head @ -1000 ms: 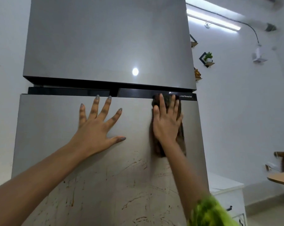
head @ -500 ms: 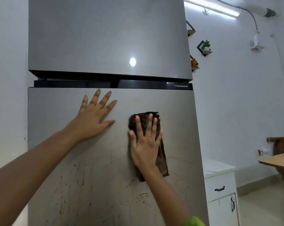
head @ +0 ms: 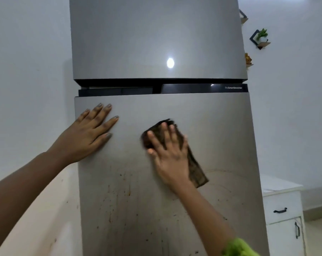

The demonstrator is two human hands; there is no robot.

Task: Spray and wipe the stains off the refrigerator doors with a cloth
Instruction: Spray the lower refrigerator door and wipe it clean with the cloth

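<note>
White cabinet (head: 283,209), wall shelf (head: 261,43) with plant (head: 263,33)

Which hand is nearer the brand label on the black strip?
Right. The right hand, pressing the cloth on the lower door, is below and left of the label; the left hand lies flat by the door's left edge.

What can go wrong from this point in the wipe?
The cloth looks dark; under the flat right hand it may smear grime rather than lift it.
Brown stains sit lower on the door, below the cloth, and could get missed.
The left hand pressed flat on the door may leave prints.
</note>
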